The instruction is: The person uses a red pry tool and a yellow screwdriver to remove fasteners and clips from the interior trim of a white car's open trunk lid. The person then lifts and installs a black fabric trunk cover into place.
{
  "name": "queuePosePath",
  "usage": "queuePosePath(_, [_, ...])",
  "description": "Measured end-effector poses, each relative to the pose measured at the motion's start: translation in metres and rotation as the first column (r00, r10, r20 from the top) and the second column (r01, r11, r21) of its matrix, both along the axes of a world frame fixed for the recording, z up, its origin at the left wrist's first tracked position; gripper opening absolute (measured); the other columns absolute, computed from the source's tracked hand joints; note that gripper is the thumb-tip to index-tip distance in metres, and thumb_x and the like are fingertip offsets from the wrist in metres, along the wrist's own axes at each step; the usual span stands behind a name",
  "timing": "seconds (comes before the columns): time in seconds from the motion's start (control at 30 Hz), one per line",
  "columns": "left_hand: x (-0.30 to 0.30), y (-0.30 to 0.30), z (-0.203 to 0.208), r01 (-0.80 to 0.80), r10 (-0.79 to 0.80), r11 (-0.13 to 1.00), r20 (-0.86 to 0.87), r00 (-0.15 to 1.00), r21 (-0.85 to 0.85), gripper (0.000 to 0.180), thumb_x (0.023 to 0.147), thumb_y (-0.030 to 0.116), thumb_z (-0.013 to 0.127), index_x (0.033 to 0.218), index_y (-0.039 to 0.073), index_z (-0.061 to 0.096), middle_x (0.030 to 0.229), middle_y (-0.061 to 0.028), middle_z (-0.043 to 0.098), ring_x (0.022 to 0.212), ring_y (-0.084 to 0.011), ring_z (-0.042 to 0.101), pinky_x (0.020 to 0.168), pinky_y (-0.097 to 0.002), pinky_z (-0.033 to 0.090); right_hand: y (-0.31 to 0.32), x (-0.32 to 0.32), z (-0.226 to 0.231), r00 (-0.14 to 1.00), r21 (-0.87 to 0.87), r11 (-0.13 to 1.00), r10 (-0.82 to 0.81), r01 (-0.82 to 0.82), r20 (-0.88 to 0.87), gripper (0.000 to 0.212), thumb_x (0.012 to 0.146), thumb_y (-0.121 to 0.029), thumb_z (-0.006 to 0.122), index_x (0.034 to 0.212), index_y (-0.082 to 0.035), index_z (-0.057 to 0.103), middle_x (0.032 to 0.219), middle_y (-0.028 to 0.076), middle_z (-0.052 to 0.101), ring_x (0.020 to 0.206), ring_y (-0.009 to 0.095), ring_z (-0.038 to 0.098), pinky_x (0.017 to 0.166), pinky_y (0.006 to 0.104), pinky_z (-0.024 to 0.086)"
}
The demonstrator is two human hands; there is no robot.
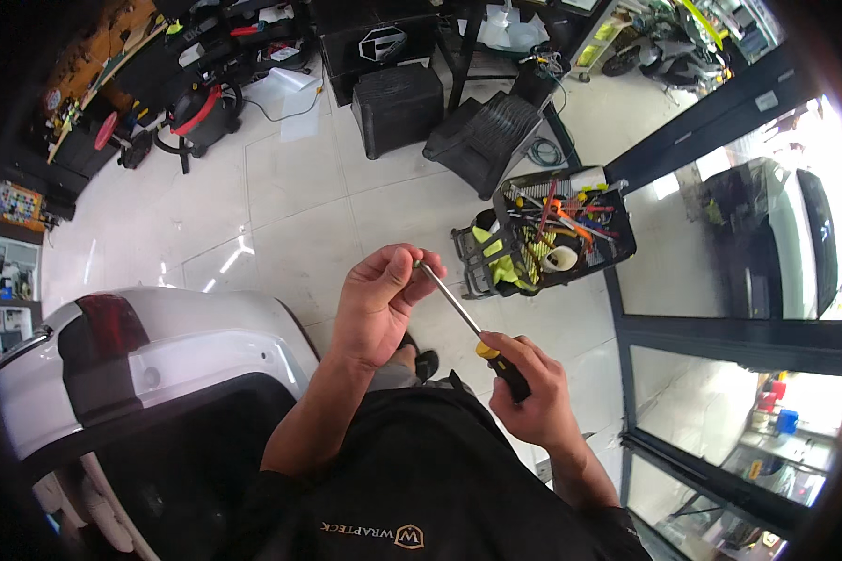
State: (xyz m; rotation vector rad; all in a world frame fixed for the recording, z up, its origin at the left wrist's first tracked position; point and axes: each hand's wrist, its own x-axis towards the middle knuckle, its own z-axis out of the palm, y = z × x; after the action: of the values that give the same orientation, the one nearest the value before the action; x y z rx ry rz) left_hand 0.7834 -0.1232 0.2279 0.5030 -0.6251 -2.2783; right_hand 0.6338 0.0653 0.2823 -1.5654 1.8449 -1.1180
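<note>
Left hand: the left hand (pixel 372 309) is near the middle of the frame, its thumb and fingers pinched together at the screwdriver's tip; whether they also hold a small piece there is too small to tell.
Right hand: the right hand (pixel 536 391), right of and below the left, has its fingers wrapped around the screwdriver's handle, the index finger stretched along toward the shaft.
Screwdriver: the screwdriver (pixel 460 310) slants between the two hands, its metal shaft toward the upper left and its black and yellow handle toward the lower right.
Toolbox: right of center, above the right hand, the black toolbox (pixel 625 222) stands open, full of mixed tools, with a white roll (pixel 559 259) among them and yellow-green cloth (pixel 508 271) at its left side.
Car: a white car (pixel 201 323) fills the lower left, its red tail light (pixel 114 323) facing up the frame.
Floor: pale, shiny tiles (pixel 290 210) spread across the middle.
Upper edge: a red and black vacuum (pixel 196 122) is at upper left, a black box (pixel 398 110) at top center, a motorcycle (pixel 664 61) at upper right.
Shirt: black cloth (pixel 393 467) covers the lower middle.
</note>
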Motion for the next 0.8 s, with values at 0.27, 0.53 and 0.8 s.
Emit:
queuePosePath(0.27, [0.005,0.023,0.018,0.104,-0.098,0.994,0.124,0.987,-0.041,0.019,0.104,0.023,0.065,0.108,0.005,0.071,0.106,-0.0111,0.074,0.099,-0.0216,0.074,0.089,-0.0306,0.062,0.042,0.028,0.001,0.99,-0.032,0.991,-0.126,0.128,0.063,0.063,0.073,0.004,0.064,0.134,-0.008,0.063,0.093,0.012,0.066,0.074,0.031,0.065,0.07,0.0402,0.054])
queuePosePath(0.53, [-0.017,-0.023,0.02,0.237,-0.218,0.966,0.173,0.961,-0.101,0.02,0.105,0.025,0.063,0.107,0.007,0.069,0.103,-0.0099,0.074,0.096,-0.0187,0.074,0.084,-0.0272,0.064,0.012,0.033,0.012,0.946,-0.046,0.975,-0.223,0.219,-0.235,0.062,0.071,0.006,0.062,0.132,-0.003,0.063,0.1,0.012,0.07,0.079,0.028,0.068,0.072,0.0378,0.054])
queuePosePath(0.8, [-0.043,-0.142,0.021,0.324,-0.314,0.945,0.168,0.934,-0.036,0.016,0.104,0.026,0.067,0.102,0.01,0.071,0.103,-0.0057,0.074,0.099,-0.0169,0.073,0.088,-0.0284,0.061,-0.105,0.037,0.014,0.882,-0.051,0.941,-0.331,0.333,-0.337,0.065,0.074,0.001,0.065,0.138,-0.009,0.061,0.1,0.007,0.067,0.082,0.023,0.066,0.069,0.0369,0.051])
